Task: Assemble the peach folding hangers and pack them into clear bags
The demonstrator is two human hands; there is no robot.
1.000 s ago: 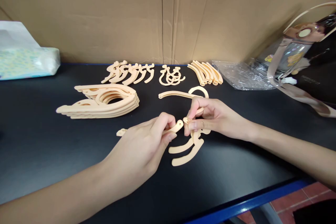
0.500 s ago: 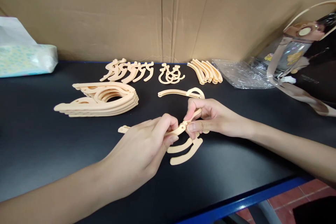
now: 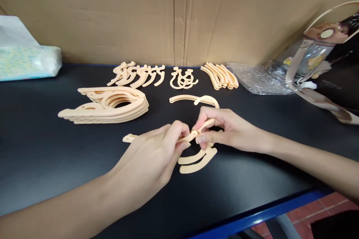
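Note:
My left hand (image 3: 153, 155) pinches a peach plastic hanger arm (image 3: 128, 138) whose far end sticks out to the left. My right hand (image 3: 224, 129) is closed on a partly built peach hanger (image 3: 198, 158), its hook (image 3: 207, 100) rising behind my fingers and its curved arms hanging below. The two pieces meet between my fingertips above the black table (image 3: 56, 157). How they join is hidden by my fingers.
A stack of finished hangers (image 3: 108, 105) lies at the left. Rows of loose arms (image 3: 137, 74), hooks (image 3: 183, 79) and curved strips (image 3: 220, 75) line the cardboard wall. A tissue pack (image 3: 26, 61) sits far left; clear plastic wrap (image 3: 258, 79) and a bag (image 3: 322, 56) at right.
The arm in my left hand has closed the small gap to the hanger in my right hand. Both hands have drawn together slightly, and the hanger's lower arms have shifted a little left.

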